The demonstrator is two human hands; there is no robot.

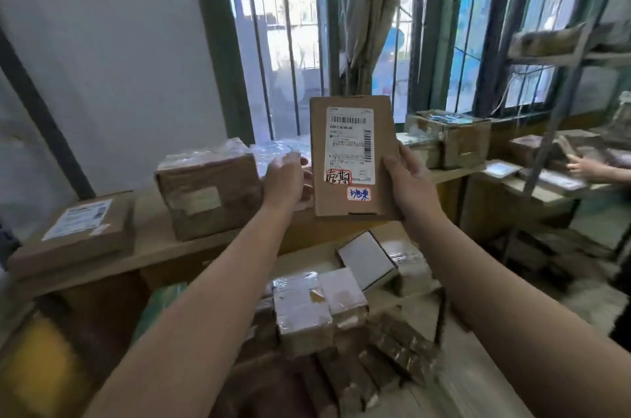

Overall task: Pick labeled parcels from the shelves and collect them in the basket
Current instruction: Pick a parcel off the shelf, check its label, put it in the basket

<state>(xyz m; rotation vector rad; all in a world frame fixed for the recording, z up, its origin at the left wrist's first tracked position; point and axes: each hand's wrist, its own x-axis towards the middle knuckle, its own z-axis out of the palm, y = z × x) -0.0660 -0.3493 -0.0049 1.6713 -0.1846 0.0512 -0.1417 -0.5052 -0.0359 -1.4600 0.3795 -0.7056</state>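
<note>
Cardboard parcel [353, 158], flat, white barcode label [350, 144], seemingly handwritten stickers [358, 194] below.

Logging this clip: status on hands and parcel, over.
Right hand grips flat labeled cardboard parcel, upright, shipping label toward camera. Left hand open at its left edge, contact unclear. Basket not discernible; nothing in the way.

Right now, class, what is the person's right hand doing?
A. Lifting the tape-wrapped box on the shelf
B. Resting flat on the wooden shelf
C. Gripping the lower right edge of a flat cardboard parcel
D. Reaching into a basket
C: the right hand grips the lower right edge of the flat cardboard parcel, holding it upright with its labelled side facing the camera.
</note>
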